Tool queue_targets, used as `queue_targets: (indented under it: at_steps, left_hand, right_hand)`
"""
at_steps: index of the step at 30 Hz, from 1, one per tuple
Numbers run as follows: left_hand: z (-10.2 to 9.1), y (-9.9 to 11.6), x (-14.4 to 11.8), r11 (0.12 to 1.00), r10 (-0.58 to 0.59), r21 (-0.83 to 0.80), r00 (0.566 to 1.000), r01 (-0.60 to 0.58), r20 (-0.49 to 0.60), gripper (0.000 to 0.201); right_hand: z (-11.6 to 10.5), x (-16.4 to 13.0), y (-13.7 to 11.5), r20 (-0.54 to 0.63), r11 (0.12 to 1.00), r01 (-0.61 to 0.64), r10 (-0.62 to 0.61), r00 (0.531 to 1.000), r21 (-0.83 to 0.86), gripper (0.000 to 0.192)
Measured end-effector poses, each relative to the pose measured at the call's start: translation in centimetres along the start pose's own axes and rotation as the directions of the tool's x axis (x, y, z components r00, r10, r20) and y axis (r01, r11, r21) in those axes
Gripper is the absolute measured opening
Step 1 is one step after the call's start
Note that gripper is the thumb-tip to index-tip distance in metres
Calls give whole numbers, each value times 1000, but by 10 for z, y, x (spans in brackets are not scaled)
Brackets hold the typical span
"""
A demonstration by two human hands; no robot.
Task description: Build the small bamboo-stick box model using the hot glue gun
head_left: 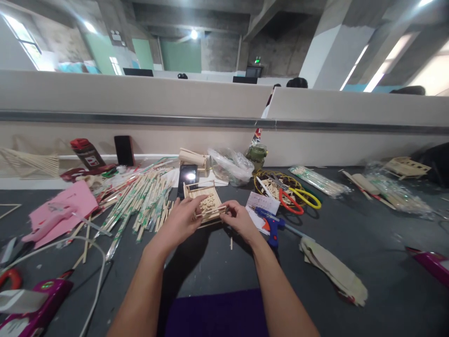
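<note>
A small model made of wooden sticks [201, 191] sits on the dark table in front of me, with a slatted back part and many short stick pieces inside. At its near side, my left hand [184, 217] has its thumb and fingers closed on one end of a thin wooden stick piece [212, 211]. The other end is pinched by my right hand [239, 219]. Fingers partly hide the grip and the model's near edge. A blue glue gun [271, 227] lies right of my right hand, and a loose short stick [231, 243] lies below it.
Wrapped stick bundles [140, 196] spread out on the left, near a pink glue gun [52, 222] with a white cord. Behind the model are a phone [187, 178] and plastic bag [231, 166]. Scissors [291, 199] top a basket [263, 189]; a glove [333, 271] lies right.
</note>
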State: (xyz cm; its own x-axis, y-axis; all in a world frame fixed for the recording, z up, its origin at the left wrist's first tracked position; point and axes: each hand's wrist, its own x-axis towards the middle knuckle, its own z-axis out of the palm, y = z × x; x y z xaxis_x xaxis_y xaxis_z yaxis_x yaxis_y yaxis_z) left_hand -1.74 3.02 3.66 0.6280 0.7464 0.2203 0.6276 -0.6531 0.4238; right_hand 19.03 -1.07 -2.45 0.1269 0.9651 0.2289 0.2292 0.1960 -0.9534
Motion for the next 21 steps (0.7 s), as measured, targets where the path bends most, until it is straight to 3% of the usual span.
queue_targets:
  at_steps: [21]
  left_hand:
    - [-1,-1,1,999,34,-12,999,-34,-16,58]
  right_hand:
    - [-2,1,10,47,994,-19,14,999,104,18]
